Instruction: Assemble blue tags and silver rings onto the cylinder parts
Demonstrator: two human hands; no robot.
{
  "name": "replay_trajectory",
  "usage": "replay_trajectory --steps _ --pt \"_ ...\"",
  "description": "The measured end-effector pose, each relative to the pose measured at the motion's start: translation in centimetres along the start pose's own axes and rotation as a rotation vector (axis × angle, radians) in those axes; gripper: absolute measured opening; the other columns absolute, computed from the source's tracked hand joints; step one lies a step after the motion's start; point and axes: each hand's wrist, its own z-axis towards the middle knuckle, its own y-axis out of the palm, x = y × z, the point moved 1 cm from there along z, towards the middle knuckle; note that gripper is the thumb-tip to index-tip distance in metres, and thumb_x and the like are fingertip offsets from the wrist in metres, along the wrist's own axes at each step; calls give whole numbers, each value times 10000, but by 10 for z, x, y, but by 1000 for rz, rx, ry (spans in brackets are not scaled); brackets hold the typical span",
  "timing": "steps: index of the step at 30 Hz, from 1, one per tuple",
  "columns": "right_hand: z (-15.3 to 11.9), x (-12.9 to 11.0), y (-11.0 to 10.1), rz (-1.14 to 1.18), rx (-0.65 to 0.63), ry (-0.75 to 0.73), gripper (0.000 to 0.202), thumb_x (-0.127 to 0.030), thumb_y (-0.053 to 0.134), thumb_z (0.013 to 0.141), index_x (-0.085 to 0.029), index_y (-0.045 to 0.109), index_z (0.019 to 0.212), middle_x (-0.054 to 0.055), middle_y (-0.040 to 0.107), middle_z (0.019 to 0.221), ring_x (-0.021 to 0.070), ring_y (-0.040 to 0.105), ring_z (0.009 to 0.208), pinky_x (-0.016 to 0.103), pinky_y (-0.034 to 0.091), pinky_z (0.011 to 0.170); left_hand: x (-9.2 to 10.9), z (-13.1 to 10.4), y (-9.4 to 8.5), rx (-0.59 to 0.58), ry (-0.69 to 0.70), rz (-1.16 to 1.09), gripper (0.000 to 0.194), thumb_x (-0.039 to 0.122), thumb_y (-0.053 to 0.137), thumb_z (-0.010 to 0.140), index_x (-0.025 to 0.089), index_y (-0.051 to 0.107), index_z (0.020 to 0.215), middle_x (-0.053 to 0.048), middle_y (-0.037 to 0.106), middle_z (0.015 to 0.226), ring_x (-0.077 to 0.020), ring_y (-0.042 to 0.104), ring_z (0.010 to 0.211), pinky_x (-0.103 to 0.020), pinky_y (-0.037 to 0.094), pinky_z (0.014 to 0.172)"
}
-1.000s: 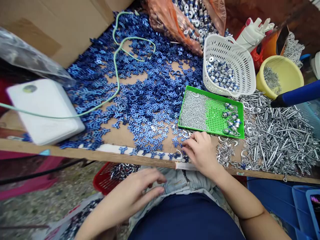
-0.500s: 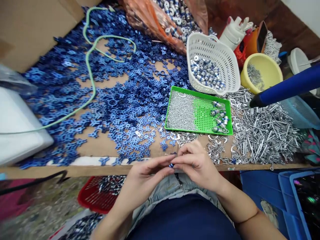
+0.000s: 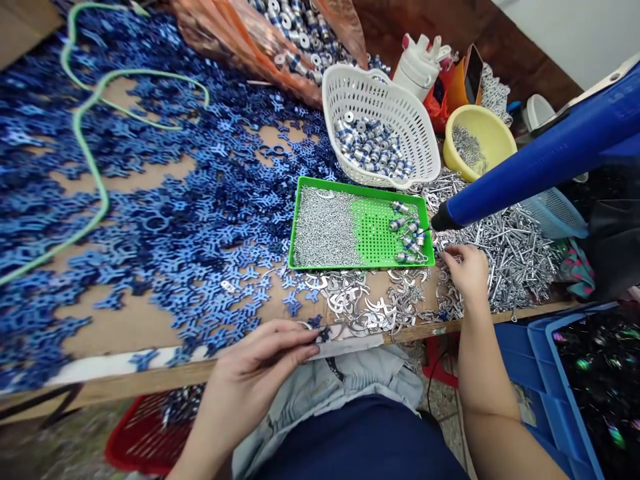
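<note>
Currently, I have the left hand [image 3: 250, 377] at the near edge of the table [image 3: 125, 383], its thumb and fingers pinched on a small dark part [image 3: 325, 333]. Farther right, I see the right hand [image 3: 469, 270] partly curled, near the dark end of a blue tool [image 3: 530, 177]; whether it grips anything, I cannot tell. Between the hands, curved silver pieces [image 3: 345, 293] lie near the green tray [image 3: 377, 230]. Blue three-armed pieces [image 3: 215, 207] spread left, silver pins [image 3: 523, 253] right.
</note>
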Motion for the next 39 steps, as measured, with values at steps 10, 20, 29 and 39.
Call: replay_trajectory --steps 10,20,29,39 --pt "8 15 5 -142 -123 -154 234 -288 470 832 -177 674 810 85 647 847 230 499 798 347 361 739 5 -1 -1 15 -88 46 94 239 700 680 253 738 765 -4 722 785 -177 670 735 -290 560 741" --pt "-1 5 9 -184 -92 -222 239 -271 479 814 -159 679 881 110 638 880 253 489 864 393 360 811 5 0 2 13 -130 3 119 328 708 678 257 733 771 -15 729 792 -190 678 735 -282 574 722" --pt "-1 13 -6 6 72 -51 231 -299 490 805 -171 682 792 83 678 823 234 543 778 379 406 749 1 1 2 -32 -263 -171 129 266 753 612 226 735 733 -24 737 725 -200 695 659 -262 596 617" --pt "-94 -109 -20 1043 -312 -407 110 -201 513 846 -255 609 852 18 577 831 160 545 798 320 442 707 30 16 27 -132 -438 -742 150 67 738 516 188 707 598 -15 694 555 -141 643 476 -203 552 456"
